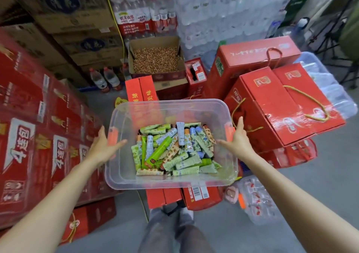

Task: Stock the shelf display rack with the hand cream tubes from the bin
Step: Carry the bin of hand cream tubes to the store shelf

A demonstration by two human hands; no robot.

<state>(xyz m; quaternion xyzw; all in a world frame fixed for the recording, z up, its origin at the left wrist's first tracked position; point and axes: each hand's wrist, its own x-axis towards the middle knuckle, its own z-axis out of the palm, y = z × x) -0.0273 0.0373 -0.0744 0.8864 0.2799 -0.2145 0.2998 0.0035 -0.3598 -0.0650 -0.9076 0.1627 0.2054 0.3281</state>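
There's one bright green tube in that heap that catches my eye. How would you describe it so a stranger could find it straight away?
Start at the clear plastic bin held between the left hand and right hand. In its pile of hand cream tubes, look left of centre for the bright green tube lying diagonally on top. Its neighbours are pale and patterned; this one is plain vivid lime.

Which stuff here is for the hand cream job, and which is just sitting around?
For the job:
clear bin
hand cream tubes
left hand and right hand, holding the bin's sides

Just lying about:
red gift boxes
box of peanuts
water bottle packs
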